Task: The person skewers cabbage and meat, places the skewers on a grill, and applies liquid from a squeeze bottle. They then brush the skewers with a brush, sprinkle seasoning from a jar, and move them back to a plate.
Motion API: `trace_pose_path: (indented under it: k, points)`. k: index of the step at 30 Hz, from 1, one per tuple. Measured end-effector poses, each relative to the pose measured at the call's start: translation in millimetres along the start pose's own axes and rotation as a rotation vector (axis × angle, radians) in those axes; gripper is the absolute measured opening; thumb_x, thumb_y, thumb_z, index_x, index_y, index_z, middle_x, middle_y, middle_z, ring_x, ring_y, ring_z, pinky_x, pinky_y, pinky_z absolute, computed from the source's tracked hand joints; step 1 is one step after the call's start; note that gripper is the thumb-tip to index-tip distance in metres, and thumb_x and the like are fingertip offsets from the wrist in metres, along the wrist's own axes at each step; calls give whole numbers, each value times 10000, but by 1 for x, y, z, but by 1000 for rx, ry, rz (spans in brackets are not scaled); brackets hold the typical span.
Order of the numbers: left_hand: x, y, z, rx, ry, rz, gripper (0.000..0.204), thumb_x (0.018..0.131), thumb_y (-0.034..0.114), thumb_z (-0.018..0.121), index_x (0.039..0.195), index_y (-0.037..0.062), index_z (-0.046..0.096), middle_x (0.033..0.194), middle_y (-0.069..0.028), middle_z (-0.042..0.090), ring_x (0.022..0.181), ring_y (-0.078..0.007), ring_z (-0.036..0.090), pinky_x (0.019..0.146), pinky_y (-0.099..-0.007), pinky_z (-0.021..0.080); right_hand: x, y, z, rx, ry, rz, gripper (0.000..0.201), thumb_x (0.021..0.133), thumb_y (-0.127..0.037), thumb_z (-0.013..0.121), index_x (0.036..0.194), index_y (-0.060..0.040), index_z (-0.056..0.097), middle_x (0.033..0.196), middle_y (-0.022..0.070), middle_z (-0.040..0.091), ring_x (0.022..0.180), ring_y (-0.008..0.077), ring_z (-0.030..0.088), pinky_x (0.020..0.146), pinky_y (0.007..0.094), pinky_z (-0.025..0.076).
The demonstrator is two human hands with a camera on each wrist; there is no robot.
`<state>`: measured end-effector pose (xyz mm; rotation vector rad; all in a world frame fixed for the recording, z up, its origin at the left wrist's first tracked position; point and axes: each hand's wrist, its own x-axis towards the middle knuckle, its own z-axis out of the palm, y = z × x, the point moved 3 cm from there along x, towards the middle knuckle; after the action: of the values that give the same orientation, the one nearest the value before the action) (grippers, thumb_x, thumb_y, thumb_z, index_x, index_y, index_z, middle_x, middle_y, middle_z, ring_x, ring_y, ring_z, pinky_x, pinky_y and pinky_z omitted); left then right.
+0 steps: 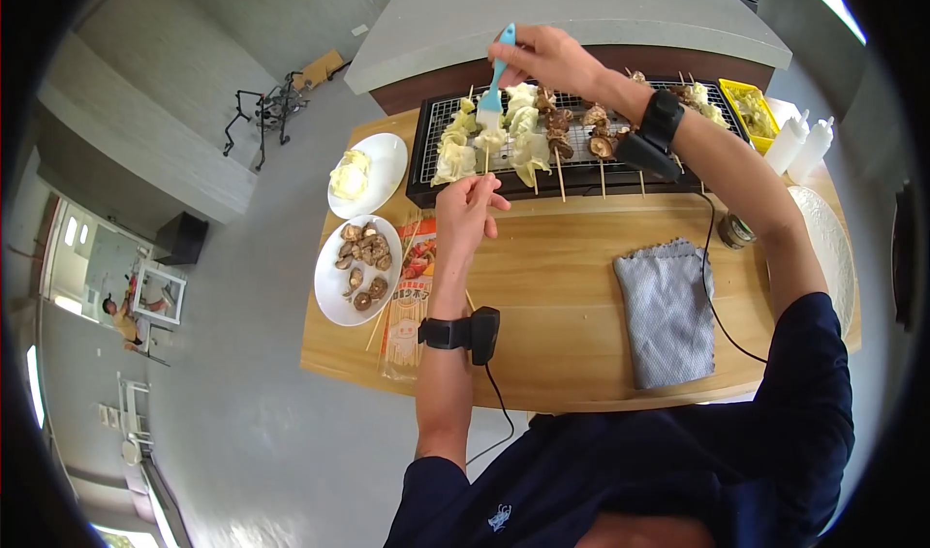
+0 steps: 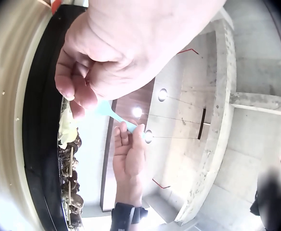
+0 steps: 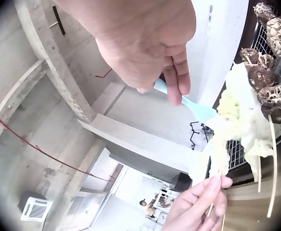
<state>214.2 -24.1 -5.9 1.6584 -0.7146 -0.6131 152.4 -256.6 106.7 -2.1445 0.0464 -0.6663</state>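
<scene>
My left hand (image 1: pixel 465 217) pinches the bare stick end of a cabbage skewer (image 1: pixel 491 142) at the grill's near edge. Above the grill (image 1: pixel 426 196), my right hand (image 1: pixel 555 60) grips a light-blue basting brush (image 1: pixel 500 63) by its handle, head pointing down. Its pale bristles meet the upper cabbage on that skewer, as the right wrist view shows with the brush (image 3: pixel 201 112) and the left hand (image 3: pixel 201 204). More cabbage skewers (image 1: pixel 529 151) lie alongside, with dark mushroom skewers (image 1: pixel 559 125) to their right.
Left of the grill stand a plate (image 1: pixel 391 165) with cabbage and a white bowl (image 1: pixel 331 296) of mushrooms, beside a skewer packet (image 1: pixel 407 325). To the right are a yellow basket (image 1: pixel 728 87), white squeeze bottles (image 1: pixel 789 144), a jar (image 1: pixel 736 231) and a grey cloth (image 1: pixel 666 315). Cables trail from both wrists.
</scene>
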Motion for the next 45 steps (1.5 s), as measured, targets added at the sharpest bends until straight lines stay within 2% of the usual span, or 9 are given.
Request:
trace_pose_path:
  k: [11, 13, 15, 22, 29, 32, 35, 41, 45]
  points:
    - [-10, -4, -4, -101, 39, 66, 320, 1046, 260, 569, 1085, -40, 675, 779, -85, 697, 424, -53, 478, 399, -197, 370, 20, 15, -9, 106, 192, -59, 405, 1070, -381, 522, 1156, -17, 678, 961, 40, 708, 894, 115, 714, 853, 271, 588]
    - [-10, -6, -5, -102, 47, 71, 322, 1047, 263, 568, 1089, -39, 673, 781, -88, 700, 423, -53, 478, 399, -197, 369, 16, 6, -12, 84, 344, -79, 329, 1057, -302, 567, 1061, 7, 680, 851, 47, 732, 795, 105, 690, 717, 249, 555]
    - [-10, -5, -3, -98, 42, 87, 328, 1055, 264, 549, 1076, -38, 674, 787, -89, 702, 424, -54, 477, 402, -203, 375, 17, 15, -11, -44, 291, -225, 396, 1071, -373, 519, 1181, -26, 677, 997, 46, 714, 933, 124, 713, 865, 281, 579]
    - [-9, -10, -3, -104, 32, 55, 354, 1077, 278, 496, 1089, -36, 657, 803, -92, 706, 444, -56, 485, 424, -205, 393, -20, -24, 7, -2, 134, -310, 334, 1058, -329, 557, 1158, -41, 694, 904, 66, 751, 871, 123, 744, 687, 268, 553]
    - [-4, -21, 3, -311, -96, 43, 326, 1089, 259, 479, 1122, -31, 623, 783, -17, 617, 481, -42, 440, 476, -216, 409, -32, -47, -4, 16, 73, -224, 359, 1073, -343, 523, 1137, -33, 694, 903, 57, 741, 843, 123, 741, 715, 274, 570]
    - [0, -31, 4, -504, -160, 6, 324, 1091, 258, 480, 1136, -31, 619, 758, 7, 579, 491, -40, 438, 497, -229, 428, -31, -39, -10, 310, 192, 52, 372, 1070, -339, 542, 1121, 16, 643, 842, 52, 713, 788, 106, 693, 668, 240, 535]
    - [3, -40, 3, -599, -190, -42, 323, 1090, 259, 484, 1141, -30, 621, 746, 12, 571, 496, -42, 449, 509, -243, 450, -17, -12, -18, 151, 191, -225, 399, 1095, -352, 462, 1178, -16, 660, 960, 42, 711, 880, 107, 714, 820, 270, 587]
    - [-4, -32, 8, -465, -133, -61, 337, 1088, 274, 494, 1164, -30, 619, 766, 18, 562, 511, -40, 431, 532, -242, 438, -11, 11, 5, 212, 69, 13, 420, 1093, -376, 461, 1158, -13, 663, 946, 55, 723, 857, 123, 720, 827, 271, 586]
    - [0, -36, 5, -482, -118, -60, 350, 1089, 280, 495, 1187, -33, 618, 805, 10, 578, 531, -39, 426, 554, -242, 436, 12, 28, 1, 52, 197, -53, 392, 1084, -361, 480, 1187, -26, 655, 1015, 100, 747, 912, 159, 747, 822, 270, 591]
